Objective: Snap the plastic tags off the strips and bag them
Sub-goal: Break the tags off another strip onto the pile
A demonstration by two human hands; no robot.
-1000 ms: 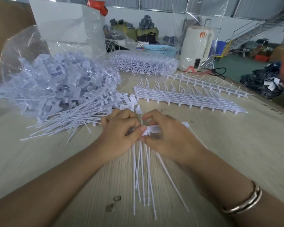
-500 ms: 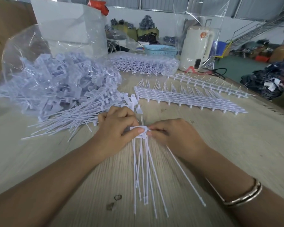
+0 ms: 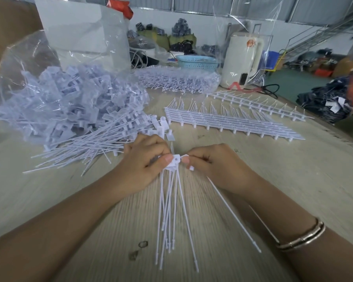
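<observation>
A small bunch of white tags (image 3: 172, 192) sits at the centre, heads pinched together at top, thin tails fanning toward 6 o'clock; one tag (image 3: 230, 212) slants off toward 5. Loose tags (image 3: 86, 147) lie heaped at 10 o'clock, spilling from a clear bag (image 3: 55, 94) stuffed with more. Uncut strips (image 3: 228, 123) — flat, stacked, comb-like — lie at 1 o'clock, another strip (image 3: 259, 104) just beyond.

Both forearms extended, left hand (image 3: 145, 159) and right hand (image 3: 210, 161) pinched fingertip-to-fingertip.
</observation>
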